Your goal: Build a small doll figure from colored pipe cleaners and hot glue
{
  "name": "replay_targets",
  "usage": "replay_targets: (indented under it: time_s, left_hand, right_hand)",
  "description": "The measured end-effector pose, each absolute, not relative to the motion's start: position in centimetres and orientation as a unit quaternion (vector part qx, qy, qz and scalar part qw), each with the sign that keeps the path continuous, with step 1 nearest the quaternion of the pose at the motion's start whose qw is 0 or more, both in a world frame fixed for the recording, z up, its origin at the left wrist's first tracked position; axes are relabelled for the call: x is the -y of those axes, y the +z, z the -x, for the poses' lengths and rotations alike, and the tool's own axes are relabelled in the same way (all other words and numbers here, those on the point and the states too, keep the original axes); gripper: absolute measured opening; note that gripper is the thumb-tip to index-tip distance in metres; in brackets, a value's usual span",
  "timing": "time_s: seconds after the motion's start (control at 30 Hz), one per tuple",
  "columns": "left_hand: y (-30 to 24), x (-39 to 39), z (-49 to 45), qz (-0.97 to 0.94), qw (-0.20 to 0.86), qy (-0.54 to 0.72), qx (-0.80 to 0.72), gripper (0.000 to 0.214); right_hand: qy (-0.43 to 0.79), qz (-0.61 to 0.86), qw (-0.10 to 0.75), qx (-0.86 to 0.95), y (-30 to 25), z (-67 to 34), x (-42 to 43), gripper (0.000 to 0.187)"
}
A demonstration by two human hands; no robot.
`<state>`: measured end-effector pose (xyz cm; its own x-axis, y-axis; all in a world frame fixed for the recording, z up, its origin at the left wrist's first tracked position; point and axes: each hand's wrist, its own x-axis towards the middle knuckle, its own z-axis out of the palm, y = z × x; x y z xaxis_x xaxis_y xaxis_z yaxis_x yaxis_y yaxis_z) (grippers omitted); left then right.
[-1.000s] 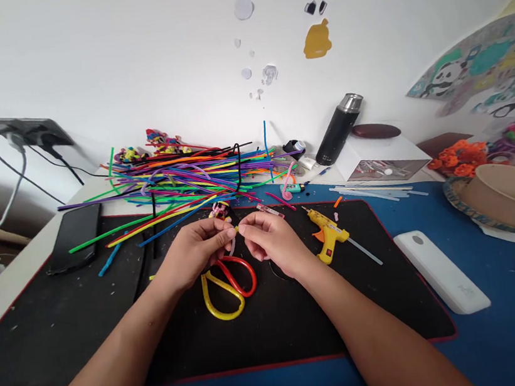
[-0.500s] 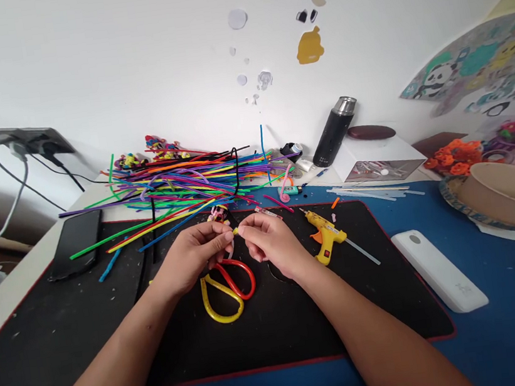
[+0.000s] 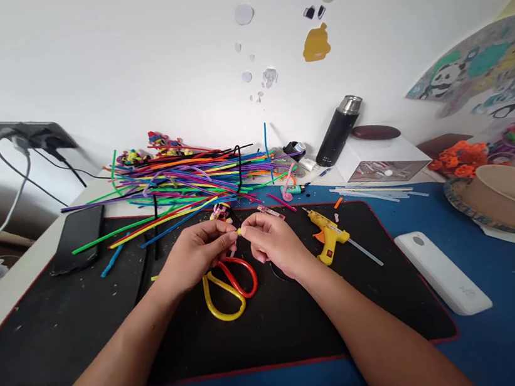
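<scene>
My left hand [image 3: 201, 251] and my right hand [image 3: 271, 242] meet over the black mat, thumbs and forefingers pinched. Between their fingertips shows a small yellow piece of pipe cleaner [image 3: 238, 231], mostly covered by the fingers. Scissors [image 3: 255, 285] with one red and one yellow handle lie below my left hand, their blades hidden. A small figure [image 3: 221, 212] with pink and black parts stands just beyond my fingers. To the right of my right hand, a yellow glue gun [image 3: 328, 234] lies with a clear glue stick in its back.
Pipe cleaners [image 3: 180, 181] of many colours lie heaped along the wall. A phone [image 3: 78, 239] is on the left, a white power bank [image 3: 443, 273] on the right. A black thermos [image 3: 338, 135] leans beside a white box [image 3: 388, 160]; glue sticks [image 3: 375, 191] lie in front of it.
The whole view has shifted slightly, so things appear a little farther right. Both hands keep their pinch on the yellow piece, with little visible movement.
</scene>
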<state>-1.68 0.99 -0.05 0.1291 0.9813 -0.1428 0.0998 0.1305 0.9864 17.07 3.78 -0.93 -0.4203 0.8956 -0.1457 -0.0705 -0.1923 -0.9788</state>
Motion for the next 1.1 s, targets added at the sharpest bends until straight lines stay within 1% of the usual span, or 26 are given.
replay_targets:
  time_s: [0.23, 0.43, 0.53, 0.83, 0.97, 1.1]
  left_hand:
    - [0.09, -0.81, 1.70, -0.553, 0.508, 0.393, -0.530, 0.044]
    - [0.31, -0.96, 1.93, -0.554, 0.527, 0.379, -0.522, 0.042]
    - [0.34, -1.01, 1.98, -0.567, 0.515, 0.376, -0.522, 0.040]
    - [0.15, -0.81, 1.92, -0.625, 0.437, 0.357, -0.539, 0.030]
    - [0.21, -0.84, 1.83, -0.611, 0.444, 0.370, -0.541, 0.028]
    - [0.34, -0.94, 1.79, -0.562, 0.478, 0.396, -0.547, 0.034]
  right_hand:
    - [0.653, 0.403, 0.371, 0.523, -1.02, -16.91, -3.63, 0.022]
    - [0.636, 0.409, 0.364, 0.544, -0.98, -16.77, -3.42, 0.018]
    - [0.622, 0.416, 0.357, 0.559, -1.06, -16.75, -3.29, 0.015]
    - [0.521, 0.459, 0.338, 0.635, -1.55, -16.80, -2.90, 0.008]
    - [0.543, 0.445, 0.342, 0.625, -1.49, -16.74, -3.00, 0.011]
    - [0.596, 0.414, 0.353, 0.590, -1.12, -16.72, -3.13, 0.020]
